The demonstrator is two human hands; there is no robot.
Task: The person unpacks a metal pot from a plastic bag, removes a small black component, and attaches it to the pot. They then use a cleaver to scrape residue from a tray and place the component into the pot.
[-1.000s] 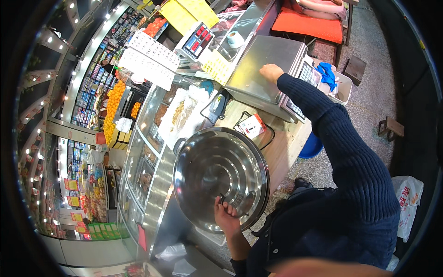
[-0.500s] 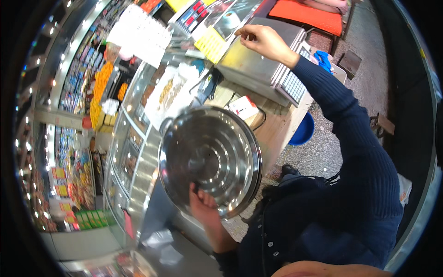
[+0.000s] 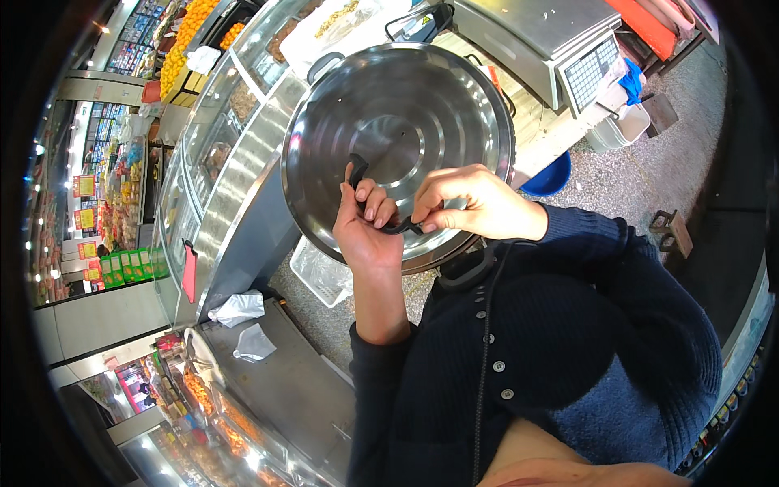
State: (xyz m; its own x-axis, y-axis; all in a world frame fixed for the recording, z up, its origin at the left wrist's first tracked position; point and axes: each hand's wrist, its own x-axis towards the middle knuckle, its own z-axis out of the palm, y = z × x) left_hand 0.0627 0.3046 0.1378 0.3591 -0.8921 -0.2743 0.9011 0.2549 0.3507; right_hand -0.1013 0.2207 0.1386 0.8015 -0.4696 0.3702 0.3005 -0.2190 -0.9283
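Note:
A large shiny steel pot (image 3: 454, 105) stands in front of me, with its round inside facing up. One black loop handle (image 3: 324, 66) sits at its far left rim, and another black handle (image 3: 471, 271) is at its near side, against my sweater. Over the pot I hold a separate curved black handle (image 3: 358, 172), similar in shape. My left hand (image 3: 369, 223), palm up, has its fingers curled around it. With thumb and fingertips, my right hand (image 3: 479, 203) pinches its right end. The handle's middle is partly hidden by my left fingers.
Beyond the pot, a metal scale (image 3: 535, 40) with a keypad stands on the wooden counter. Glass display cases (image 3: 219, 154) run along the left. A white basket (image 3: 320, 272) lies below the pot, a blue basin (image 3: 549, 176) on the floor at right.
My right hand has come down from above the scale to the black handle at my left hand. The view has shifted, so the pot appears higher and larger.

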